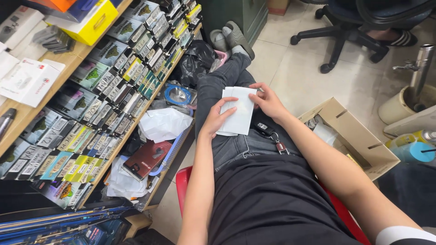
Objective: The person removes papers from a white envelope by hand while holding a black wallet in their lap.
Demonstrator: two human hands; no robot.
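Observation:
I sit on a red stool [183, 178] with my legs stretched out in dark jeans. My left hand [217, 119] holds a small stack of white paper sleeves [239, 114] from below, thumb across the front. At the stack's upper right corner my right hand [269, 102] pinches the top sheets. The stack rests over my lap. A car key with a fob [268, 130] lies on my right thigh, just under the right wrist.
Wooden shelves [59, 63] on the left carry rows of small boxed goods, a yellow box [93, 25] and white packets. A lower tray holds a red phone box [145, 159] and crumpled paper. An open cardboard box [359, 140] stands to my right. An office chair [349, 31] stands ahead.

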